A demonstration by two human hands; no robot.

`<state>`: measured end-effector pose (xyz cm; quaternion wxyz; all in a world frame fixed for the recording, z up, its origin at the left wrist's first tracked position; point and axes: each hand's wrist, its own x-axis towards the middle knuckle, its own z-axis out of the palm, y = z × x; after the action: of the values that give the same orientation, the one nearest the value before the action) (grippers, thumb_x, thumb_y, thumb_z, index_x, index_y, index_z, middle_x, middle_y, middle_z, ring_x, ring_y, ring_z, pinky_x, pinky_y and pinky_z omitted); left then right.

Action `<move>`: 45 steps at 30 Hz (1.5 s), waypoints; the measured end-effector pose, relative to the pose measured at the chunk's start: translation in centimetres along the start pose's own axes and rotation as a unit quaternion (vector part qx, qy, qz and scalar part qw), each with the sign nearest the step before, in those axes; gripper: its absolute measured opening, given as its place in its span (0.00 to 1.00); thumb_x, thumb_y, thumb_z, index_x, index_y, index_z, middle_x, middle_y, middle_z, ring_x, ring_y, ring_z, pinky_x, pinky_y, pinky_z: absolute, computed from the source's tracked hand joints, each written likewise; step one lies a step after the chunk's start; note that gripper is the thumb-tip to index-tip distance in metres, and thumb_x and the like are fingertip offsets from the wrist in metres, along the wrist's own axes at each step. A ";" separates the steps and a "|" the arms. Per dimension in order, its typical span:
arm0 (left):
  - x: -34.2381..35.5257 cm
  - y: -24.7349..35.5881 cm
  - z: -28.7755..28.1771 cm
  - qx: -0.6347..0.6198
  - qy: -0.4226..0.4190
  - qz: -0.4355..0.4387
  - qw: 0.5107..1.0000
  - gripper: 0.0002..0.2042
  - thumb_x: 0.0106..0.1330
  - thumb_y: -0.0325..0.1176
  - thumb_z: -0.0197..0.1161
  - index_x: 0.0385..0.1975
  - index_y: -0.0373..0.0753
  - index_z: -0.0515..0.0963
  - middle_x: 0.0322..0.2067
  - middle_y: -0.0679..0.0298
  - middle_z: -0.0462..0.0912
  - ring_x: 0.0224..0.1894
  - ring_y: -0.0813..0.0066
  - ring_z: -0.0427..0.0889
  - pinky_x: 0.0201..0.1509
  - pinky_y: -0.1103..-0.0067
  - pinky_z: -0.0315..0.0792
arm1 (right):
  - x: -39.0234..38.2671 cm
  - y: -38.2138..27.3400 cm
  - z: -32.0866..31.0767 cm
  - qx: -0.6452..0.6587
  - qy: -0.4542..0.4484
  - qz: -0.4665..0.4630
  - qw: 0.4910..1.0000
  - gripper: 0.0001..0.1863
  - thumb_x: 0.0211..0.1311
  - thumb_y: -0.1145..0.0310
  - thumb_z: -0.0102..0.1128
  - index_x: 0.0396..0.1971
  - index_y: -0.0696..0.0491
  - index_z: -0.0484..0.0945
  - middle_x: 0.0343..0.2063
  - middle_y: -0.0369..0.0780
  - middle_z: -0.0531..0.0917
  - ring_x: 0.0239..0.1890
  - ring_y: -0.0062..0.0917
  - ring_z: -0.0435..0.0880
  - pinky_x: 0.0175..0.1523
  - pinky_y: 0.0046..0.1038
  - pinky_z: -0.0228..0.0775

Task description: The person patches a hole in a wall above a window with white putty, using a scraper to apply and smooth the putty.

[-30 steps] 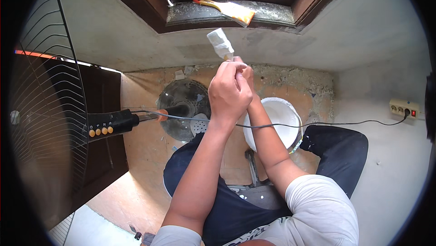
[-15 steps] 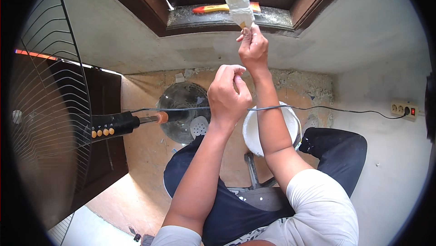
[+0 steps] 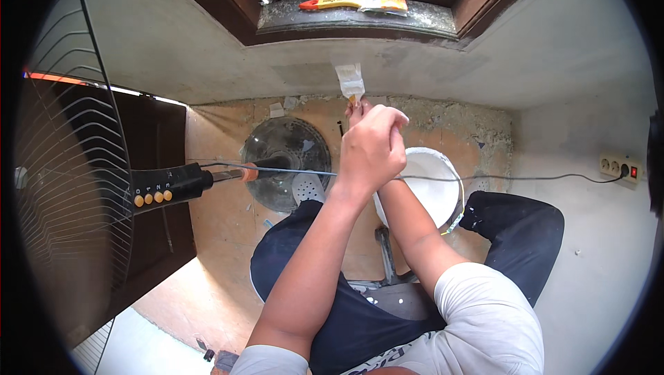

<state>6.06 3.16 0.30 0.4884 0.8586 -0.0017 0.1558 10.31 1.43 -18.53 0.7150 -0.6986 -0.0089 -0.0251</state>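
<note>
A putty knife [image 3: 351, 79], its blade coated with white filler, is in my right hand [image 3: 355, 109] against or just before the lower wall. Only a few fingers of that hand show, closed at the knife's handle; the rest is hidden behind my left hand [image 3: 373, 147]. My left hand is curled, with a white smear or bit at its fingertips, too small to make out. Below and to the right of it stands a white bucket [image 3: 451, 167] with white inside. A paintbrush [image 3: 346, 1] with a red-tipped yellow handle lies on the window sill [image 3: 297, 21].
A standing fan [image 3: 173, 185] with a wire guard is at the left, its round base [image 3: 280, 188] on the floor. Its black cable [image 3: 532, 177] crosses in front of me to a socket strip [image 3: 621, 167] on the right wall. My knees flank the bucket.
My right hand has brought the putty knife down from the sill to the wall below. My left hand has moved right and slightly down, now over my right forearm.
</note>
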 end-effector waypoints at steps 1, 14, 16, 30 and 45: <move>-0.2 0.0 0.2 0.002 -0.015 0.008 1.000 0.06 0.53 0.19 0.53 0.29 0.34 0.76 0.28 0.55 0.78 0.32 0.58 0.79 0.36 0.72 0.73 | 0.1 0.5 0.6 0.001 0.002 -0.005 1.000 0.11 0.66 0.64 0.48 0.30 0.56 0.70 0.19 0.42 0.74 0.22 0.29 0.72 0.29 0.31 0.65; -0.1 -0.6 0.0 0.008 -0.089 -0.011 0.996 0.07 0.51 0.20 0.52 0.30 0.35 0.75 0.30 0.56 0.78 0.34 0.56 0.80 0.38 0.68 0.74 | 3.8 7.3 4.7 -0.271 0.034 0.164 0.948 0.13 0.62 0.65 0.48 0.27 0.60 0.74 0.22 0.49 0.79 0.29 0.44 0.79 0.34 0.38 0.67; -0.1 -0.6 0.1 0.014 -0.098 -0.002 0.995 0.07 0.51 0.20 0.53 0.29 0.35 0.75 0.30 0.56 0.78 0.34 0.56 0.80 0.38 0.67 0.74 | 2.8 7.9 4.1 -0.289 0.036 0.164 0.942 0.16 0.64 0.63 0.47 0.25 0.60 0.75 0.17 0.46 0.77 0.23 0.40 0.78 0.29 0.36 0.66; -0.4 0.2 0.7 0.007 -0.088 0.019 0.996 0.07 0.52 0.20 0.52 0.29 0.34 0.75 0.30 0.55 0.78 0.34 0.56 0.80 0.38 0.68 0.74 | 2.7 -2.4 2.2 -0.103 0.112 0.035 0.988 0.17 0.67 0.63 0.45 0.23 0.58 0.74 0.13 0.40 0.75 0.16 0.26 0.74 0.26 0.29 0.64; -0.7 -0.4 0.5 0.018 -0.103 0.005 0.995 0.08 0.52 0.19 0.53 0.31 0.35 0.76 0.29 0.58 0.78 0.31 0.60 0.80 0.35 0.72 0.75 | 5.5 14.6 3.5 -0.240 -0.009 0.355 0.903 0.13 0.62 0.63 0.50 0.31 0.59 0.75 0.16 0.43 0.77 0.10 0.29 0.72 0.13 0.33 0.57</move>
<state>5.59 2.83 -0.45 0.4695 0.8786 -0.0533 0.0690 16.54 5.15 -32.78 0.4873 -0.8061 0.2397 0.2354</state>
